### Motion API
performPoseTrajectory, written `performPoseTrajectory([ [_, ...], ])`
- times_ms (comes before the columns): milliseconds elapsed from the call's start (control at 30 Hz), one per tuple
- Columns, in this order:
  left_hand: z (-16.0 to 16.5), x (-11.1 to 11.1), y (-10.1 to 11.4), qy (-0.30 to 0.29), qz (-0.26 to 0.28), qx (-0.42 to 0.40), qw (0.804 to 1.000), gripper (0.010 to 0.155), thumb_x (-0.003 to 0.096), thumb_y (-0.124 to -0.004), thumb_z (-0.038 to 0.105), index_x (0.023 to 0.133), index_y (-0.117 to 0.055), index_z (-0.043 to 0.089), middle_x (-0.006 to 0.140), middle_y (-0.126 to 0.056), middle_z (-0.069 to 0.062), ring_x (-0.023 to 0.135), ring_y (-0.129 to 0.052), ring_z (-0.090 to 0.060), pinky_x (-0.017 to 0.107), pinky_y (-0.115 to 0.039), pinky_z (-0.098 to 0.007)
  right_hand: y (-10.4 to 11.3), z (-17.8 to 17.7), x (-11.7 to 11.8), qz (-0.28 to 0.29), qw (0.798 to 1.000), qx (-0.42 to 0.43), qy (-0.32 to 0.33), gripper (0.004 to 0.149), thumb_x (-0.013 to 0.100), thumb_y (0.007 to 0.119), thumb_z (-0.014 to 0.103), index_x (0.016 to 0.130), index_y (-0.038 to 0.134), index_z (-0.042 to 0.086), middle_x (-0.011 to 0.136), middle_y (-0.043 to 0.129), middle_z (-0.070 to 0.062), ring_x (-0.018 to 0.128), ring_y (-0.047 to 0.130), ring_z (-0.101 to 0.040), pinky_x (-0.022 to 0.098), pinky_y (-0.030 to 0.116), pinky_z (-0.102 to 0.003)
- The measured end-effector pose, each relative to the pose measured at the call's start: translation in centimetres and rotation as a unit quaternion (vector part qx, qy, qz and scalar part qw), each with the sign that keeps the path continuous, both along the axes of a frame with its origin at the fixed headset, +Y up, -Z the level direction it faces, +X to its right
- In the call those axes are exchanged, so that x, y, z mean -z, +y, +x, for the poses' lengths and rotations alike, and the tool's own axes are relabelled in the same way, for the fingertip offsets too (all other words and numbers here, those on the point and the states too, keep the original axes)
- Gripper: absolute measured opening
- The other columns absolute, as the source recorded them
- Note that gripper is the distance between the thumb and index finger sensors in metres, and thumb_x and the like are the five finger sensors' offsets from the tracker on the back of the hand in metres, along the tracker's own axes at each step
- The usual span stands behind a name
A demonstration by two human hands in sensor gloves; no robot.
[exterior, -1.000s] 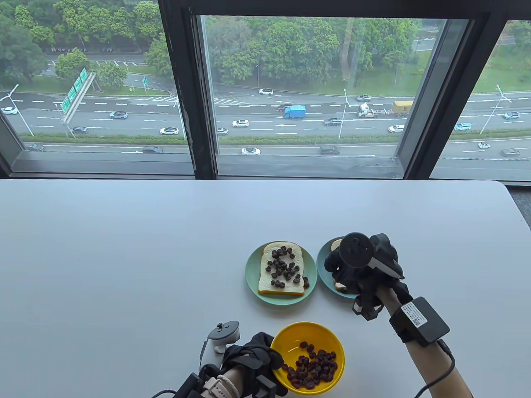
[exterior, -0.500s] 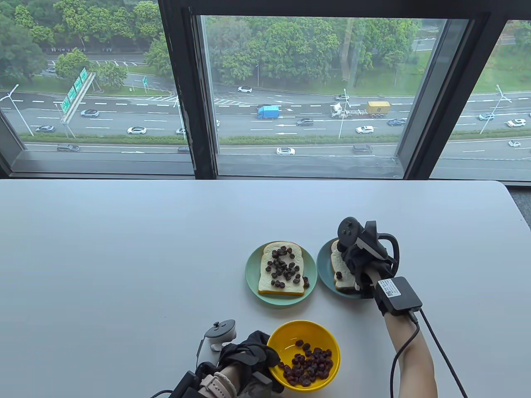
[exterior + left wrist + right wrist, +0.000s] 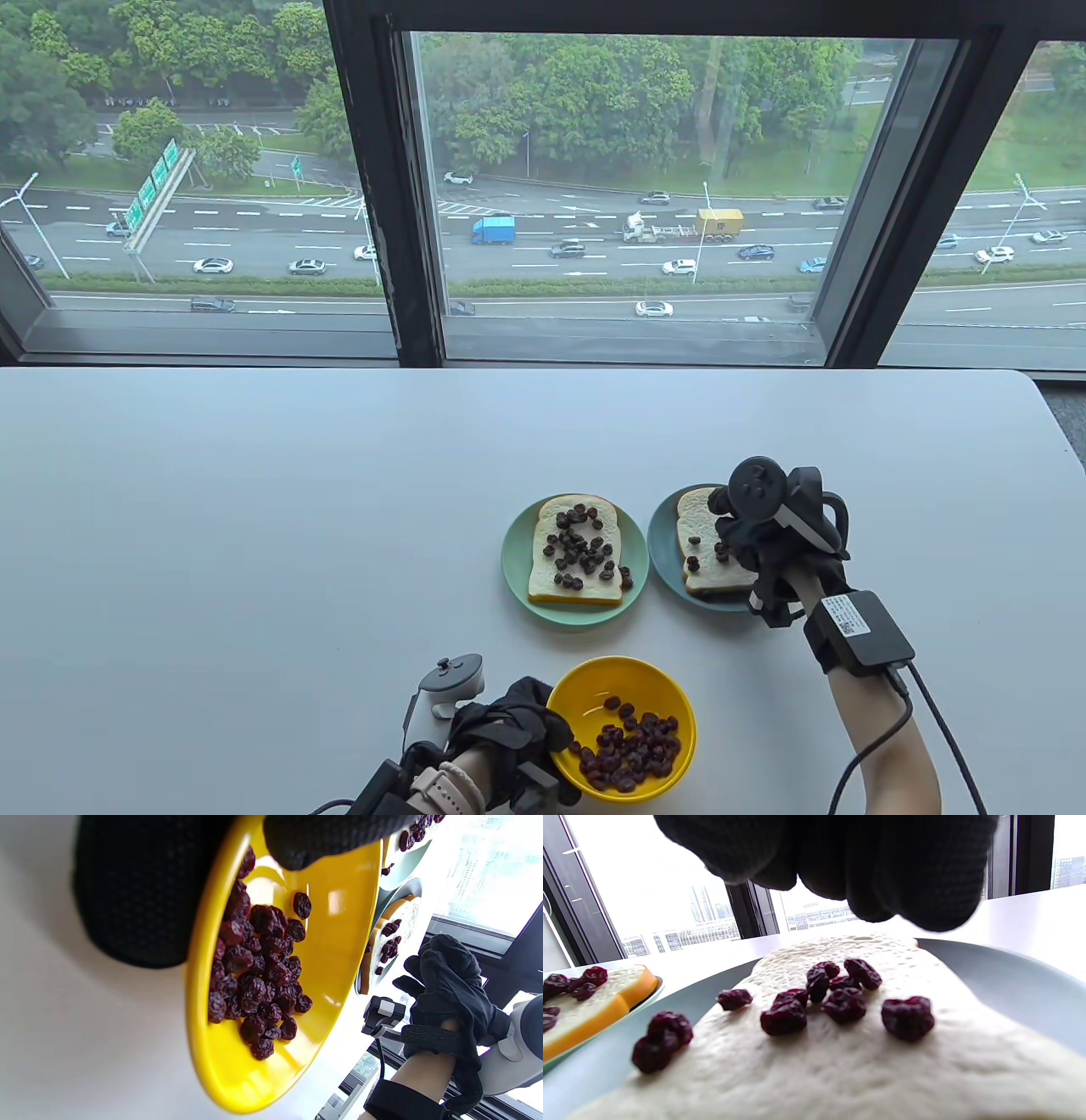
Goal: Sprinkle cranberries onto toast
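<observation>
Nearest the counter's (image 3: 254, 526) front edge, the left hand (image 3: 509, 730) grips the left rim of the yellow bowl (image 3: 670, 688); the left wrist view shows a gloved fingertip (image 3: 314, 844) hooked over the rim into the bowl and the rest of the hand wrapped against the outer wall. The bowl holds a loose heap of dark dried cranberries (image 3: 632, 751), gathered toward its near side. Further back, on the right, the right hand (image 3: 764, 543) hovers over the right-hand slice of toast (image 3: 700, 543), which lies on a pale green plate (image 3: 662, 543). In the right wrist view its fingers (image 3: 840, 861) hang bunched together just above the bread, fingertips pointing down, and whether they still pinch anything I cannot tell. A small scatter of cranberries already lies on this slice, clustered near the middle with a couple toward the edge. Just beside it on the left sits a second pale green plate (image 3: 517, 569) with another slice of toast (image 3: 577, 560), orange-crusted along its near edge and thickly covered with cranberries. Beyond the counter stands a dark-framed window (image 3: 407, 212).
</observation>
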State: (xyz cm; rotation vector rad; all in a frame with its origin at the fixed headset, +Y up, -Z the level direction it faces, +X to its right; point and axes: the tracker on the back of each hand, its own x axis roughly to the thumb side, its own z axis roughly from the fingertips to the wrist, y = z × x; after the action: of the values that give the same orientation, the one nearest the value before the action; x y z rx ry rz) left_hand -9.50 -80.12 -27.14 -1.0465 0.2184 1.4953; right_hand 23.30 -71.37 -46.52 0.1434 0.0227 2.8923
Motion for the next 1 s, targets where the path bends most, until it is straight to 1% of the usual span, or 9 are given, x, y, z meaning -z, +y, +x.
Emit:
performPoseTrajectory([
  [167,-0.1,0.1,0.2,0.006,0.011,0.005,1.0,0.057,0.0434,-0.075,0.018,0.088,-0.04,0.024,0.073,-0.06,-0.018,0.048,-0.076,-0.034,0.024,-0.098,-0.04,2.1,-1.5,-4.2,-0.01,0.995,0.059,0.085,0.048,0.037,0.074,0.038,0.084,0.068,0.03,0.089,0.07,-0.004,0.069,0.087,-0.028,0.039,0.091,-0.029],
  [367,0.0,0.0,0.8,0.015,0.03,0.009,0.999,0.057,0.0435,-0.075,0.018,0.088,-0.04,0.024,0.073,-0.06,-0.018,0.048,-0.076,-0.034,0.024,-0.098,-0.04,3.9,-6.3,-11.7,-0.064,0.961,0.104,0.25,0.064,0.036,0.075,0.044,0.094,0.053,0.029,0.096,0.059,-0.009,0.079,0.08,-0.031,0.048,0.089,-0.029],
  [467,0.1,-0.1,1.1,0.015,0.036,0.003,0.999,0.057,0.0434,-0.075,0.018,0.088,-0.04,0.024,0.073,-0.06,-0.018,0.048,-0.076,-0.034,0.024,-0.098,-0.04,4.0,-9.2,-15.4,-0.092,0.939,0.073,0.324,0.068,0.036,0.076,0.045,0.096,0.048,0.03,0.098,0.055,-0.01,0.082,0.077,-0.033,0.049,0.087,-0.03],
  [533,0.2,-0.1,1.4,0.02,0.043,0.001,0.999,0.057,0.0434,-0.075,0.018,0.088,-0.04,0.024,0.073,-0.06,-0.018,0.048,-0.076,-0.034,0.024,-0.098,-0.04,3.4,-10.6,-17.0,-0.097,0.932,0.033,0.348,0.071,0.035,0.076,0.045,0.097,0.045,0.03,0.099,0.053,-0.01,0.083,0.075,-0.033,0.05,0.087,-0.03],
  [633,0.3,-0.3,1.9,0.022,0.053,-0.003,0.998,0.057,0.0433,-0.075,0.017,0.087,-0.04,0.024,0.073,-0.06,-0.017,0.049,-0.076,-0.034,0.024,-0.098,-0.04,2.0,-11.8,-17.9,-0.111,0.926,-0.047,0.358,0.075,0.034,0.078,0.044,0.098,0.04,0.03,0.1,0.047,-0.013,0.085,0.07,-0.037,0.052,0.084,-0.031],
  [733,0.4,-0.3,2.2,0.02,0.07,0.009,0.997,0.057,0.0428,-0.076,0.016,0.087,-0.04,0.024,0.072,-0.059,-0.018,0.049,-0.075,-0.034,0.024,-0.098,-0.041,0.7,-12.6,-18.4,-0.113,0.912,-0.134,0.372,0.082,0.033,0.079,0.045,0.098,0.031,0.033,0.102,0.037,-0.015,0.087,0.063,-0.039,0.057,0.077,-0.026],
  [800,0.5,-0.4,2.4,0.02,0.072,0.012,0.997,0.057,0.0425,-0.076,0.015,0.086,-0.04,0.024,0.072,-0.058,-0.018,0.048,-0.075,-0.035,0.025,-0.097,-0.042,-0.2,-13.3,-18.9,-0.113,0.905,-0.148,0.382,0.084,0.032,0.08,0.043,0.098,0.028,0.036,0.103,0.033,-0.013,0.089,0.058,-0.04,0.06,0.072,-0.031],
  [900,0.7,-0.7,2.4,0.01,0.082,0.029,0.996,0.058,0.0419,-0.076,0.015,0.085,-0.039,0.024,0.071,-0.058,-0.018,0.048,-0.074,-0.035,0.024,-0.098,-0.042,-1.5,-14.7,-19.6,-0.078,0.895,-0.207,0.389,0.081,0.031,0.079,0.042,0.097,0.031,0.038,0.103,0.036,-0.009,0.088,0.058,-0.036,0.058,0.073,-0.031],
  [1000,0.6,-0.7,2.0,0.016,0.073,0.031,0.997,0.057,0.0417,-0.076,0.013,0.084,-0.039,0.024,0.071,-0.057,-0.018,0.048,-0.074,-0.035,0.025,-0.097,-0.043,-2.2,-16.2,-20.3,0.001,0.877,-0.267,0.4,0.076,0.029,0.077,0.041,0.094,0.039,0.036,0.099,0.045,-0.008,0.083,0.067,-0.033,0.052,0.079,-0.03],
])
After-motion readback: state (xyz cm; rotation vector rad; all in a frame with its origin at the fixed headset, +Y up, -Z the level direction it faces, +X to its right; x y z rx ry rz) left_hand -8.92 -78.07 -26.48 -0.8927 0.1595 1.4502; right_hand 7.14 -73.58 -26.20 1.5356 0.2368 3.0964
